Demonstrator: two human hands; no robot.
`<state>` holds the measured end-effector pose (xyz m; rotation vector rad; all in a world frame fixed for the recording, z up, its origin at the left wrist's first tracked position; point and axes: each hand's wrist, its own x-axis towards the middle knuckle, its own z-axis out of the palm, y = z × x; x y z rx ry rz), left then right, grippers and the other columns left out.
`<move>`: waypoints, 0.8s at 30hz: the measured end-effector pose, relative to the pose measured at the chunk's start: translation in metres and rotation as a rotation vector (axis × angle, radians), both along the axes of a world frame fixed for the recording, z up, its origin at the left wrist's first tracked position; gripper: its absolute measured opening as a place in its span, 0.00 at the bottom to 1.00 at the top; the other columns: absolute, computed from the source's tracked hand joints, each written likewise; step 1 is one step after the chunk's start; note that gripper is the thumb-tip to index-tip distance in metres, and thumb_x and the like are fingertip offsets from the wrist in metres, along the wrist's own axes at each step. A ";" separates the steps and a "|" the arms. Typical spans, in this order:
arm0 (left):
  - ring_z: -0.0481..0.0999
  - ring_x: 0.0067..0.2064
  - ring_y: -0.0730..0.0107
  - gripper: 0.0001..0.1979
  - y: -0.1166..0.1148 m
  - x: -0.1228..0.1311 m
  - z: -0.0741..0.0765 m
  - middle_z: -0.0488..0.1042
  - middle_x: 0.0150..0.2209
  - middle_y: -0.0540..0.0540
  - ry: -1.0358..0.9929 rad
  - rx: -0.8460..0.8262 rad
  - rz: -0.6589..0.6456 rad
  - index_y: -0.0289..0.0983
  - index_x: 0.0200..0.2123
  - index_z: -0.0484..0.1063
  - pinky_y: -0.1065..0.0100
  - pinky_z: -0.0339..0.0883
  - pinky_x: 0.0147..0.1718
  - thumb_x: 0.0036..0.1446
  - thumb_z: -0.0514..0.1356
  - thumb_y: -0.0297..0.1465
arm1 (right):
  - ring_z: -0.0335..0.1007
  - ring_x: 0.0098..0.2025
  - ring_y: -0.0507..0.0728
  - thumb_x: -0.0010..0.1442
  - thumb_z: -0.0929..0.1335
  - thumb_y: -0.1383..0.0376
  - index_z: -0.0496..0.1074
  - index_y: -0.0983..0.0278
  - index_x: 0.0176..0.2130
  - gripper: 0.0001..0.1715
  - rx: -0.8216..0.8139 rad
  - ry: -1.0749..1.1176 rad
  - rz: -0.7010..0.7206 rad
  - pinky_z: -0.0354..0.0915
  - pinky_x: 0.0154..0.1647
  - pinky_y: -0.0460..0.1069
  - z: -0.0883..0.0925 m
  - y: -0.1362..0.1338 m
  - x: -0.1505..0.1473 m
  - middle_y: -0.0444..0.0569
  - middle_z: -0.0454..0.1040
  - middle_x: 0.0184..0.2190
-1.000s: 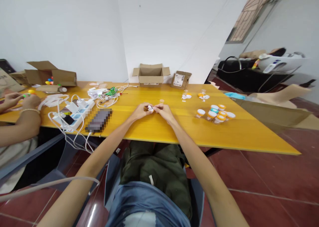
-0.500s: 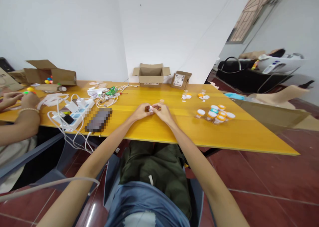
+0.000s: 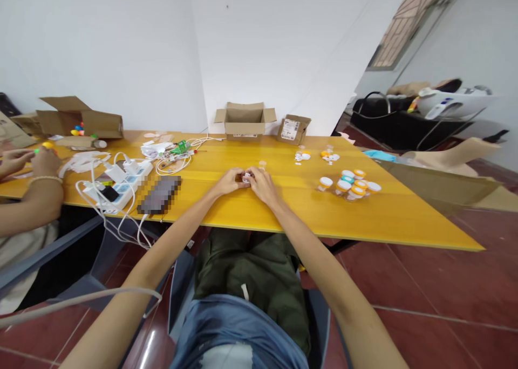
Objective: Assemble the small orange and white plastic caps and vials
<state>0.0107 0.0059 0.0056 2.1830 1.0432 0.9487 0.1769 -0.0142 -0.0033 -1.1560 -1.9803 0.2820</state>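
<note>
My left hand (image 3: 230,182) and my right hand (image 3: 261,183) meet over the table, fingers closed together. Between their fingertips is a small white piece with dark marks (image 3: 246,177). Something clear or brownish shows beside it on the left hand's side, perhaps a small jar, mostly covered by fingers. Just beyond my right hand stands a small clear container (image 3: 263,165). To the right are several small clear jars (image 3: 356,193) with orange, white and teal lids, and a single jar (image 3: 325,183) a little apart. Behind them lie small white pieces (image 3: 332,157) and orange-rimmed parts (image 3: 302,156).
An open cardboard box (image 3: 244,127) and a smaller carton (image 3: 292,129) stand by the wall. At left are a power strip (image 3: 128,188) with white cables, a blurred dark phone-like object (image 3: 159,195) and tangled wires (image 3: 174,164). A co-worker's hands (image 3: 44,161) handle coloured pieces at far left.
My right hand's fingers have shifted slightly over the white piece, which has turned to show dark marks. Both hands stay at the same spot.
</note>
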 end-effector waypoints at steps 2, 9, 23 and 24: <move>0.74 0.38 0.66 0.09 0.001 0.000 -0.002 0.75 0.32 0.50 -0.016 -0.024 0.002 0.36 0.30 0.75 0.64 0.69 0.44 0.49 0.68 0.35 | 0.73 0.43 0.61 0.64 0.64 0.67 0.73 0.58 0.39 0.09 0.032 -0.012 -0.008 0.67 0.46 0.54 -0.001 0.000 -0.001 0.50 0.79 0.40; 0.74 0.40 0.65 0.10 0.004 0.000 -0.006 0.77 0.34 0.49 -0.036 -0.075 -0.007 0.36 0.33 0.77 0.63 0.68 0.46 0.46 0.69 0.33 | 0.74 0.42 0.62 0.64 0.62 0.68 0.73 0.60 0.40 0.11 0.099 0.031 -0.075 0.68 0.44 0.54 -0.004 0.006 0.001 0.53 0.78 0.41; 0.76 0.42 0.65 0.11 0.001 -0.001 -0.004 0.79 0.38 0.47 -0.063 -0.069 0.035 0.36 0.39 0.77 0.63 0.70 0.47 0.50 0.68 0.31 | 0.72 0.48 0.63 0.64 0.66 0.63 0.79 0.59 0.39 0.10 0.045 -0.014 -0.067 0.66 0.54 0.59 -0.007 0.010 0.013 0.53 0.78 0.41; 0.76 0.42 0.65 0.11 0.000 -0.001 -0.004 0.79 0.39 0.46 -0.064 -0.067 0.038 0.36 0.39 0.77 0.63 0.70 0.47 0.50 0.68 0.31 | 0.72 0.47 0.63 0.64 0.67 0.62 0.79 0.59 0.39 0.09 0.028 -0.026 -0.053 0.66 0.53 0.58 -0.006 0.008 0.012 0.52 0.79 0.40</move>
